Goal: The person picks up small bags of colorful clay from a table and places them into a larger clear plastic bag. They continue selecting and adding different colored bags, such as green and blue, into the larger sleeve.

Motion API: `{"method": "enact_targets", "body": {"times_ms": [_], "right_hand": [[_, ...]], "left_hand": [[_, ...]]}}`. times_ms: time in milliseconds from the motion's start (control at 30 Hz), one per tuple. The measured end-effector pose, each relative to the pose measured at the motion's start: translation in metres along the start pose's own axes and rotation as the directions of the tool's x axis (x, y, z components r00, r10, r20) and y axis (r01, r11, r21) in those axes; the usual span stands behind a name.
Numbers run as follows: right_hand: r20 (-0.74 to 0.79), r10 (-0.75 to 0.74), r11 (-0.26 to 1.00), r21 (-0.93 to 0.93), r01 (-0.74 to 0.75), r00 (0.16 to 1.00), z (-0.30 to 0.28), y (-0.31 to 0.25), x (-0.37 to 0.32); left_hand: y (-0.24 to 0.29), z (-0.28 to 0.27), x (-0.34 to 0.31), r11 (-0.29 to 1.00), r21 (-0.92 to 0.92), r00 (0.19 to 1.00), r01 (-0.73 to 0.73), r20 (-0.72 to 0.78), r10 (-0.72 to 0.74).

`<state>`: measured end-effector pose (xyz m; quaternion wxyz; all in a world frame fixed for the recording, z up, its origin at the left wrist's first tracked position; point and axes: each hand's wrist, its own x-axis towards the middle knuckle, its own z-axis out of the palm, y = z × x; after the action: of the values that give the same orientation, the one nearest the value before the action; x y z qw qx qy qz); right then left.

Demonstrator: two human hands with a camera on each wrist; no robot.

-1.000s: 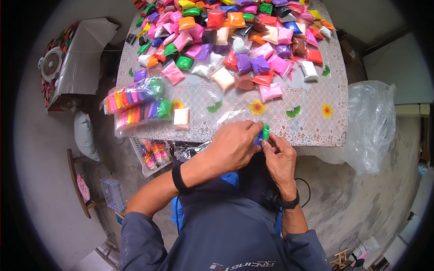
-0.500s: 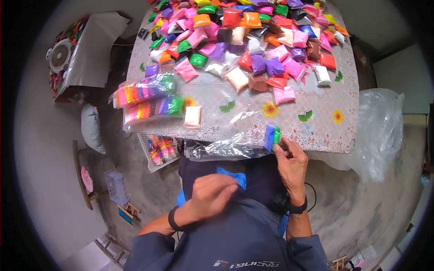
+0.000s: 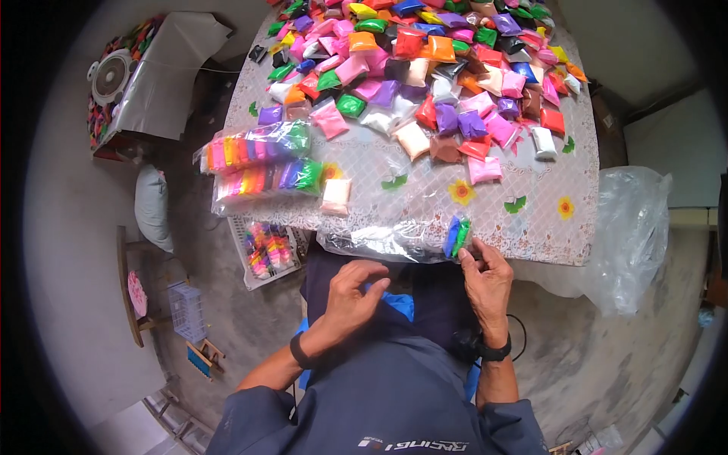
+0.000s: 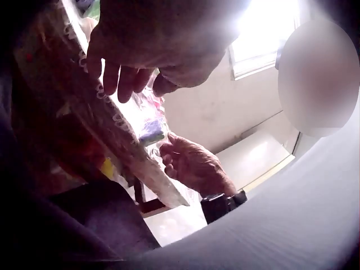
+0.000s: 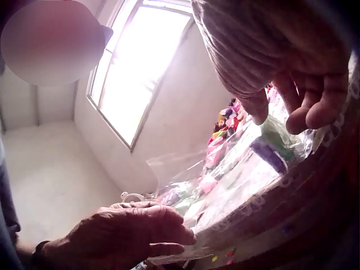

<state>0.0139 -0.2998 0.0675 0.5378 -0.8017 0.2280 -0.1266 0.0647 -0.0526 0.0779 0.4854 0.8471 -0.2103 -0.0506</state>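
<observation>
My right hand (image 3: 489, 284) is at the table's front edge. Its thumb and fingers pinch the right end of a clear plastic bag (image 3: 379, 241), beside a blue packet (image 3: 453, 236) and a green packet (image 3: 462, 239) that stand side by side there. In the right wrist view the bag's thin film stretches away from these packets toward the left hand. Over the lap, my left hand (image 3: 355, 296) is held with loosely bent fingers and nothing in its grasp, just short of the bag's near edge.
Two filled clear bags (image 3: 262, 178) of coloured packets lie at the table's left, near a cream packet (image 3: 336, 196). A large heap of coloured packets (image 3: 425, 83) covers the far side. A basket (image 3: 265, 254) stands below left; loose plastic sheeting (image 3: 629, 235) hangs at right.
Both hands were together at the blue and green packets. The left hand has let go and drawn back over the lap, then come slightly forward. The right hand stays by the packets.
</observation>
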Motion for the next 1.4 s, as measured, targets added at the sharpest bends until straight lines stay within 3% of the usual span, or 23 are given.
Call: {"method": "enact_targets", "body": {"times_ms": [100,167,333,367,400,467,500,633,900,1133,1300,1400], "right_hand": [[0.015,0.071,0.997,-0.004,-0.071,0.997,-0.001,-0.005,-0.002],[0.002,0.003,0.999,-0.052,-0.003,1.000,-0.002,-0.002,-0.002],[-0.005,0.051,0.998,-0.048,-0.051,0.999,-0.002,0.003,-0.006],[-0.009,0.083,0.996,-0.020,-0.083,0.997,-0.002,0.003,-0.007],[-0.010,0.081,0.996,-0.021,-0.081,0.997,-0.002,0.002,-0.007],[-0.015,0.084,0.995,-0.060,-0.085,0.996,-0.003,0.002,-0.007],[-0.011,0.078,0.995,-0.058,-0.079,0.997,-0.002,0.003,-0.006],[-0.025,0.103,0.995,-0.004,-0.104,0.994,-0.002,0.015,-0.010],[-0.025,0.101,0.995,-0.022,-0.102,0.995,-0.002,0.027,-0.013],[-0.021,0.066,0.995,0.080,-0.064,0.998,0.005,0.037,-0.020],[0.014,0.015,1.000,-0.020,-0.015,1.000,0.006,0.033,-0.023],[0.037,-0.098,0.990,-0.097,0.102,0.994,0.010,0.026,-0.022]], "left_hand": [[0.004,0.004,0.001,0.991,-0.074,0.991,0.114,0.082,-0.108],[0.009,0.010,-0.002,0.989,-0.105,0.992,0.102,0.083,-0.093],[0.024,0.032,-0.002,0.965,-0.248,0.995,0.087,0.067,-0.072],[0.024,0.033,0.002,0.983,-0.149,0.993,-0.105,0.038,0.111],[0.028,0.035,0.006,0.983,-0.150,0.993,-0.106,0.036,0.113],[0.042,0.040,0.015,0.950,-0.104,0.953,-0.296,0.039,0.301],[0.046,0.041,0.017,0.948,-0.073,0.944,-0.309,0.095,0.315],[0.055,0.052,0.028,0.982,-0.021,0.972,-0.189,0.135,0.190],[0.056,0.068,0.038,0.975,0.153,0.974,-0.163,0.185,0.133],[0.050,0.071,0.042,0.988,0.130,0.982,-0.082,0.180,0.058],[0.046,0.073,0.042,0.992,0.110,0.982,-0.066,0.181,0.046],[0.048,0.073,0.042,0.989,0.122,0.979,-0.080,0.195,0.056]]}}
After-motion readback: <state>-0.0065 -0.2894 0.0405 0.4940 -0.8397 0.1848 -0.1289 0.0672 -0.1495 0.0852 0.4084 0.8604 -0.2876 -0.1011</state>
